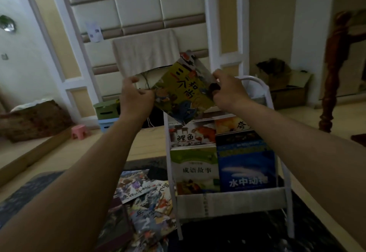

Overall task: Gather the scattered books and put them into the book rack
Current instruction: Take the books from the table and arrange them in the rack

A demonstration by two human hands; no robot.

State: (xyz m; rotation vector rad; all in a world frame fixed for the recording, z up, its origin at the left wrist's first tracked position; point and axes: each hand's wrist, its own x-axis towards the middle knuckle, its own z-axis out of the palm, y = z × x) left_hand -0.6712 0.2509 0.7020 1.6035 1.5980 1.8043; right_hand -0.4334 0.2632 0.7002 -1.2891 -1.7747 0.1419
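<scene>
Both hands, left hand (pixel 134 93) and right hand (pixel 227 89), are gripping a tilted yellow book (pixel 184 91) between them, above the book rack (pixel 265 93).

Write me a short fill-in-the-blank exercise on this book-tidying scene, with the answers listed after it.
1. The yellow book is held by ____ hands, the left hand and the right hand.
2. The held book is above the ____ tier of the white rack.
3. In the rack's front tier, the blue book stands to the ____ of the green book.
4. Loose books lie to the rack's ____.

Answers: both; top; right; left
</scene>
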